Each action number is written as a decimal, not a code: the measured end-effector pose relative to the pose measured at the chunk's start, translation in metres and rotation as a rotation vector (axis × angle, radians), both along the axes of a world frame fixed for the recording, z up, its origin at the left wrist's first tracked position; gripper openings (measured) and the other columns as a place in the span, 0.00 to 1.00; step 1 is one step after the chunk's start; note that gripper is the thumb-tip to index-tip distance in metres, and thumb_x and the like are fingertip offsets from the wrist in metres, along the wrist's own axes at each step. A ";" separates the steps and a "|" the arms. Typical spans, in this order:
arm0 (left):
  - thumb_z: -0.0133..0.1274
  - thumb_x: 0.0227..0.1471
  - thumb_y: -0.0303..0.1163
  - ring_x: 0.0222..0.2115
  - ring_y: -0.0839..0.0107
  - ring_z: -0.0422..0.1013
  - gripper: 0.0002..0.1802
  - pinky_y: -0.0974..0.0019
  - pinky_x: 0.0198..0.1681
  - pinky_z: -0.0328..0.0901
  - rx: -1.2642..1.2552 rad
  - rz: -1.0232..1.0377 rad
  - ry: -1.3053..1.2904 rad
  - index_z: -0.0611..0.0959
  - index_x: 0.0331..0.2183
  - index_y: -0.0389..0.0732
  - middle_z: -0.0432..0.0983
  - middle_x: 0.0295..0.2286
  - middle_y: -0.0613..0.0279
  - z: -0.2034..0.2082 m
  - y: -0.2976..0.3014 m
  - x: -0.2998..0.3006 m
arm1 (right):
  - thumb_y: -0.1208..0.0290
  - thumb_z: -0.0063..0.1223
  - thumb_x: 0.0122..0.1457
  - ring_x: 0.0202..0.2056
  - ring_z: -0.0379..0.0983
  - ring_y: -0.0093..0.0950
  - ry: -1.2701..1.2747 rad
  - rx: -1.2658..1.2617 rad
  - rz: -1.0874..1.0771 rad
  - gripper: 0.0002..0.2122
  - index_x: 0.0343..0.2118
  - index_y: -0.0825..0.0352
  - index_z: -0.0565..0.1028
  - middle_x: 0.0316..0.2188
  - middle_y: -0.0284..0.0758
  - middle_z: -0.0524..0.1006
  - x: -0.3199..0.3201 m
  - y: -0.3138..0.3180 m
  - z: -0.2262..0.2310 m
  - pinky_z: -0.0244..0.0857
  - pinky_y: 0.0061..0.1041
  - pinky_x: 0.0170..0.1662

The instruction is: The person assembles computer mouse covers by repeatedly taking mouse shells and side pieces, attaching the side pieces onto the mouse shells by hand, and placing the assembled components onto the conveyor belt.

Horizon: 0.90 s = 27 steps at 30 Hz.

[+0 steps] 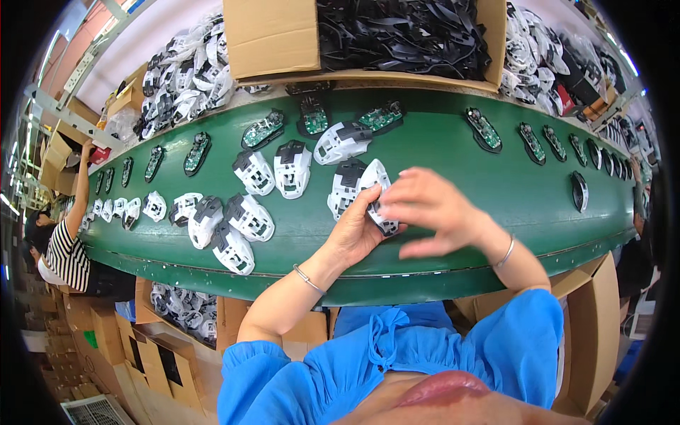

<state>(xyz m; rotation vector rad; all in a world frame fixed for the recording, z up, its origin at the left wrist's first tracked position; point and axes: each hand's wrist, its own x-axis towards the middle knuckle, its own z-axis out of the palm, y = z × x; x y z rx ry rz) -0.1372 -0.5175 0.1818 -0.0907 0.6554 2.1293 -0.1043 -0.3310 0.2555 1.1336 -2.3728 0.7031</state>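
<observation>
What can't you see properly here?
In the head view:
Right hand: fingers blurred.
White shell: partly covered by the left hand.
Cardboard box of black parts: cut off by the upper edge.
Far-left circuit boards: too small for details.

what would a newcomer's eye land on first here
Probably the long green work surface across the middle, dotted with white-and-black plastic shells and green circuit boards on dark bases. Just right of the picture's centre, the left hand grips another white-and-black plastic shell, the blurred right hand spread close by. At the top sits an open brown cardboard box heaped with black plastic parts.
</observation>
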 end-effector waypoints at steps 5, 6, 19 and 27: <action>0.49 0.59 0.46 0.37 0.64 0.76 0.24 0.60 0.41 0.72 0.009 -0.069 0.130 0.74 0.48 0.37 0.78 0.36 0.54 -0.002 0.000 -0.007 | 0.74 0.57 0.55 0.39 0.74 0.25 0.317 -0.221 -0.465 0.13 0.44 0.66 0.76 0.43 0.35 0.77 -0.157 0.034 0.040 0.69 0.24 0.42; 0.49 0.58 0.46 0.37 0.64 0.76 0.25 0.60 0.41 0.72 -0.003 -0.084 0.155 0.74 0.49 0.37 0.78 0.36 0.54 -0.002 0.000 -0.010 | 0.72 0.59 0.52 0.41 0.74 0.29 0.374 -0.206 -0.519 0.15 0.44 0.66 0.77 0.37 0.35 0.78 -0.184 0.032 0.045 0.67 0.28 0.47; 0.46 0.59 0.47 0.35 0.65 0.77 0.25 0.62 0.37 0.72 0.041 -0.018 0.190 0.73 0.48 0.36 0.78 0.36 0.53 -0.005 -0.012 -0.016 | 0.70 0.54 0.60 0.37 0.73 0.22 -0.565 -1.034 -0.423 0.09 0.42 0.65 0.76 0.37 0.31 0.77 -0.189 0.129 0.032 0.68 0.24 0.41; 0.49 0.55 0.42 0.53 0.63 0.66 0.32 0.52 0.55 0.65 0.191 0.147 0.385 0.66 0.57 0.36 0.68 0.52 0.54 0.005 -0.017 -0.019 | 0.70 0.52 0.61 0.30 0.69 0.16 -0.898 -1.139 -0.275 0.04 0.36 0.63 0.75 0.29 0.25 0.74 -0.065 0.089 0.012 0.65 0.20 0.37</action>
